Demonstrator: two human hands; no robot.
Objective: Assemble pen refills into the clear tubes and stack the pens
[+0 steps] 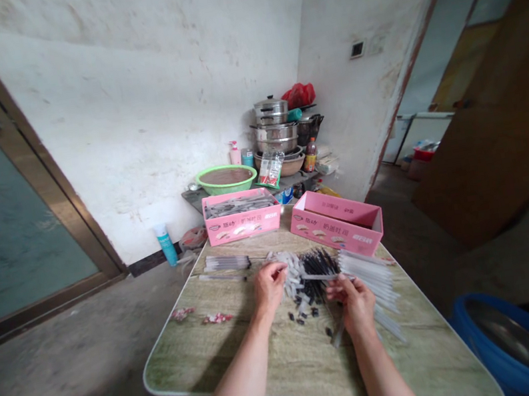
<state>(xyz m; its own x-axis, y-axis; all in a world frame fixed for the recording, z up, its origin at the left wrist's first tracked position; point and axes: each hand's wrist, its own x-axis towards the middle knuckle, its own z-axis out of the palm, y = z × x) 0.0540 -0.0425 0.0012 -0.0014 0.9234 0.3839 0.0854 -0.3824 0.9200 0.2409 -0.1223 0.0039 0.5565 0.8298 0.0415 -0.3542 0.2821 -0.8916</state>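
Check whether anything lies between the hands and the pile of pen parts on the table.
Nothing visible does. The left hand and the right hand are already at the pile of pen parts, and a clear tube spans between them.

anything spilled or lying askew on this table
Small black caps lie scattered loose on the table between the left hand and right hand, apart from the main pile of pens. The right-hand pink box sits at an angle, while the other pink box faces square. Nothing looks damaged.
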